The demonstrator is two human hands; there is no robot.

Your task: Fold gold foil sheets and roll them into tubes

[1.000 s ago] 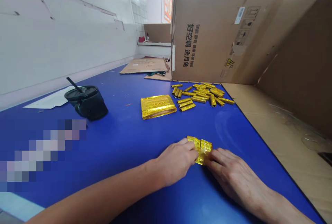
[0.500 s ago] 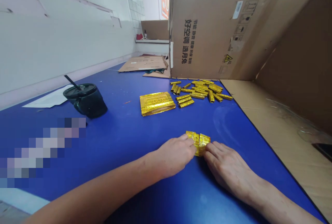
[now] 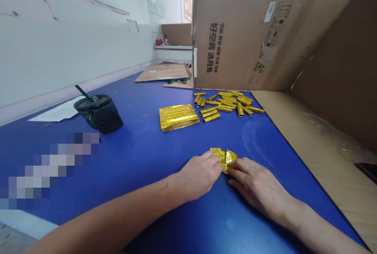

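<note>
Both hands grip a small, partly folded sheet of shiny gold paper (image 3: 223,156) just above the blue table (image 3: 165,156). My left hand (image 3: 201,173) pinches its left side, fingers curled over it. From the right, my right hand (image 3: 255,179) has closed its fingers on the other edge. A crease runs between two raised flaps; the fingertips hide the lower part. Farther back lies a stack of flat gold sheets (image 3: 179,117). Right of the stack are several narrow folded gold strips (image 3: 211,117), with a loose heap of more strips (image 3: 228,101) behind.
A dark lidded mug (image 3: 104,118) with a straw stands at the left, partly over a white paper (image 3: 54,112). The big cardboard box (image 3: 235,42) walls off the back right. Flat cardboard (image 3: 160,72) lies at the far end, along the white wall (image 3: 82,30).
The right side of the gold paper has tilted and shifted slightly left, and my right hand has moved a little with it. My left hand stays nearly in place.
</note>
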